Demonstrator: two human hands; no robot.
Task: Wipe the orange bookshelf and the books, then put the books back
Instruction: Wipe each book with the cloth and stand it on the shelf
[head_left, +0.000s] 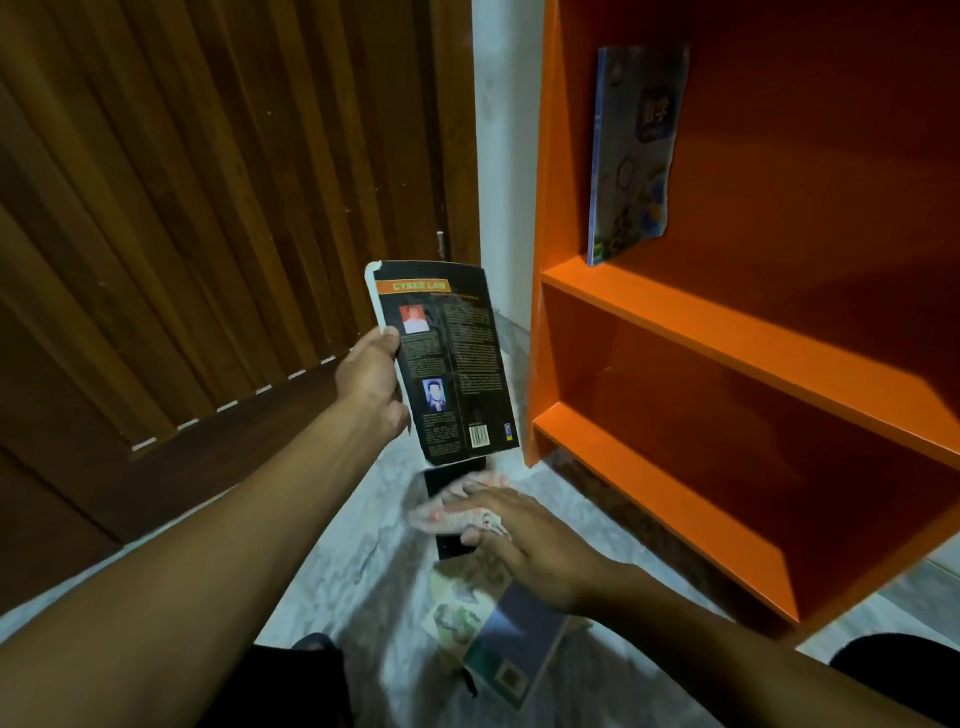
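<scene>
Books, counted left to right: one black paperback (447, 364), upright in the left hand (371, 382), grip curled round its spine edge; three or so blurred books (498, 639) on the marble floor (343, 561), right hand (524, 540) pressing a pink cloth (457, 512) flat, fingers straight; one blue book (631, 156) leaning inside the orange bookshelf (727, 332).

Door, wall and floor around me

To my left a dark brown slatted wooden door (208, 218) fills the view; a strip of pale wall (501, 156) stands between it and the furniture. Under me lies a grey-white marbled floor (358, 545), and my dark-clothed knees (291, 680) show at the bottom edge.
</scene>
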